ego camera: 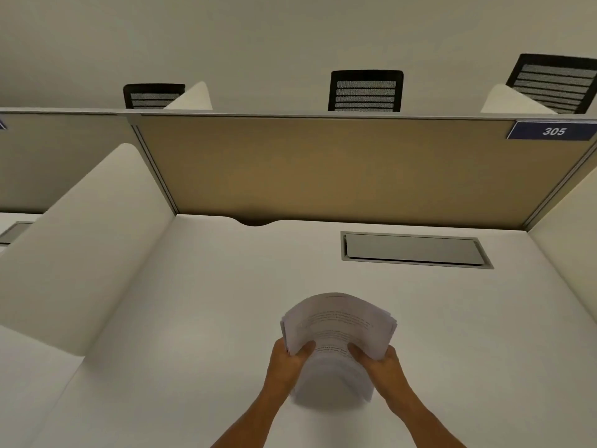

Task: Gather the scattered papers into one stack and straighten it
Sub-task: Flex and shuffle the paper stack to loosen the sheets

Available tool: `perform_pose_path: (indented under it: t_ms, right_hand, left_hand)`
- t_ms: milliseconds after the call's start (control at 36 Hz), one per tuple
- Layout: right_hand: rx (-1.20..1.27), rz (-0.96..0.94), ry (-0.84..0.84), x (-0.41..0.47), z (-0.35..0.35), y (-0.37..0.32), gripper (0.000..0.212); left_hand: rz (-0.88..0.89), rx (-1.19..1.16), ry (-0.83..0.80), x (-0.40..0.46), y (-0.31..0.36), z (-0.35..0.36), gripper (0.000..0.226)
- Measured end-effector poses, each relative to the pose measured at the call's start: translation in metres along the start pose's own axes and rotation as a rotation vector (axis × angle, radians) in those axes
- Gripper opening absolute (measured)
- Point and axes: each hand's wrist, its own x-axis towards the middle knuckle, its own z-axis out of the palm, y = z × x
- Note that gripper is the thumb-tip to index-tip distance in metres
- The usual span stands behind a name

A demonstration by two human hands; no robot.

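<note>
A stack of printed white papers (pixel 339 321) stands nearly upright above the white desk (pixel 200 318), low in the middle of the view. My left hand (pixel 287 360) grips its left side, thumb on the front sheet. My right hand (pixel 376 360) grips its right side the same way. The top of the stack bows away from me and its upper edges are fanned and uneven. The bottom of the stack is blurred, so I cannot tell whether it touches the desk. No loose sheets lie on the desk.
A grey cable hatch (pixel 413 250) is set into the desk at the back right. A tan partition (pixel 323 169) with a sign "305" (pixel 554 130) closes the back; white side panels (pixel 84 240) flank the desk. Black chair backs (pixel 365 92) rise beyond.
</note>
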Motion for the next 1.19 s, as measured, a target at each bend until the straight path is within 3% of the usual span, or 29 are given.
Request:
perform_pose_path:
  t_ms: [111, 222, 444, 583, 750, 833, 944, 1083, 1194]
  right_hand:
    - [-0.023, 0.006, 0.003, 0.001, 0.004, 0.002, 0.020]
    - [-0.033, -0.028, 0.016, 0.003, 0.001, -0.004, 0.009]
    - [-0.014, -0.044, 0.013, -0.002, -0.008, -0.009, 0.016]
    - [0.031, -0.063, 0.036, 0.000, -0.013, -0.027, 0.012]
    - [0.002, -0.074, 0.012, 0.001, -0.013, -0.027, 0.014]
    - [0.002, -0.065, 0.008, 0.000, -0.013, -0.027, 0.008]
    - [0.030, -0.085, 0.017, -0.004, -0.011, -0.023, 0.027]
    - [-0.027, -0.045, -0.013, -0.010, -0.006, -0.008, 0.022]
    - [-0.018, -0.038, 0.026, -0.011, -0.004, -0.007, 0.014]
  left_hand:
    - [-0.042, 0.004, 0.012, -0.003, -0.013, 0.001, 0.021]
    - [0.003, -0.024, 0.055, -0.001, -0.014, -0.003, 0.027]
    - [0.022, 0.012, 0.016, -0.001, -0.016, -0.014, 0.042]
    - [0.070, -0.030, 0.051, 0.004, 0.005, -0.017, 0.015]
    - [0.138, 0.004, -0.042, -0.002, 0.007, -0.012, 0.035]
    - [0.138, 0.002, -0.016, -0.002, 0.008, -0.010, 0.029]
    - [0.149, 0.021, 0.035, -0.004, 0.010, -0.006, 0.026]
    - [0.004, 0.059, -0.003, -0.008, -0.010, 0.001, 0.028]
    - [-0.041, 0.034, 0.060, -0.009, -0.014, 0.004, 0.012]
